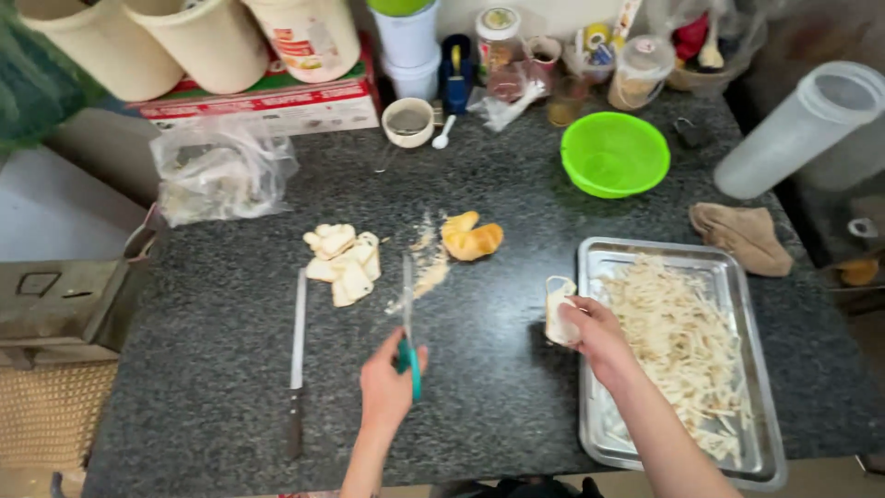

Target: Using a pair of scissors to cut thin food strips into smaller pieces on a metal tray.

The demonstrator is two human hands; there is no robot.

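Observation:
My left hand [385, 385] grips green-handled scissors [408, 323], blades pointing away over the dark granite counter [230, 369]. My right hand [595, 334] holds a pale folded piece of flat dough-like sheet [557, 309] at the left rim of a metal tray [590, 433]. The tray is filled with thin pale cut strips [678, 327]. A stack of pale cut pieces [343, 263] lies left of the scissor tips, with crumbs [430, 269] beside them. A golden bun-like lump [471, 238] sits just beyond.
A long knife [297, 355] lies left of my left hand. A green bowl [614, 153], brown cloth [743, 237], clear plastic jug [798, 129], plastic bag [219, 170], small cup [407, 122] and several jars and tubs line the back. A metal box [64, 300] stands at left.

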